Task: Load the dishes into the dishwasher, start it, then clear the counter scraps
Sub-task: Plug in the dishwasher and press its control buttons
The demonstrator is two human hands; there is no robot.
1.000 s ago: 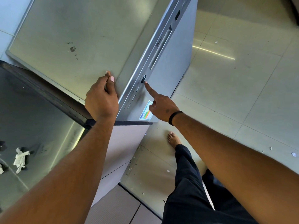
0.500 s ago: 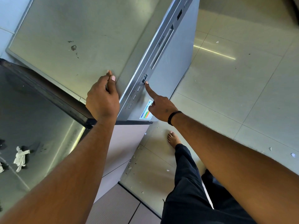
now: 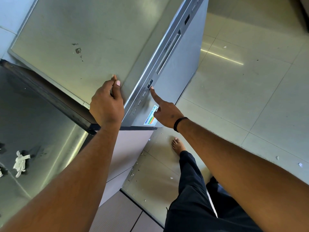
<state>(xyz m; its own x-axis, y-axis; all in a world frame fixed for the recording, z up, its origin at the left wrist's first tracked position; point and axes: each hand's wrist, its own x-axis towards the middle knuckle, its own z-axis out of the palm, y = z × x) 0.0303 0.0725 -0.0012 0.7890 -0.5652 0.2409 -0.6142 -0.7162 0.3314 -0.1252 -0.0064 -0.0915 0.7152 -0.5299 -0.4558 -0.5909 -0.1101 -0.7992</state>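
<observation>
**A:** ok so what's being touched here? Is anything actually gripped?

**B:** Nothing is gripped. The right hand (image 3: 167, 114) is curled up with only the index finger stuck out, and the fingertip (image 3: 152, 89) is set at the lower edge of a small dark button (image 3: 150, 83) on the dishwasher (image 3: 177, 71) control strip. Whether it's pressed in can't be told. A black band (image 3: 179, 123) is worn on that wrist. The left hand (image 3: 107, 104) is laid on the dishwasher's top near the front edge, fingers loosely bent, thumb alongside, nothing held.

**A:** And the dishwasher door?

**B:** Shut. It's seen from above at a steep angle, so the front is squashed. A long recessed handle (image 3: 168, 52) is cut into the panel past the dark button, a few pale buttons (image 3: 139, 102) are lined up nearer the corner, and a coloured energy sticker (image 3: 151, 118) is stuck just under the right hand.

**A:** Surfaces?

**B:** The top is flat brushed metal, dull grey, marked with a few dark specks (image 3: 78, 50). To the left, a steel counter (image 3: 41, 131) with a dark edge is butted against it, and a crumpled white scrap (image 3: 20, 162) is left lying on it, well apart from both hands. The floor (image 3: 242, 97) is done in big pale glossy tiles, littered with small white bits (image 3: 300, 164). A bare foot (image 3: 178, 145) and dark trousers (image 3: 190, 190) are seen below the right arm.
</observation>
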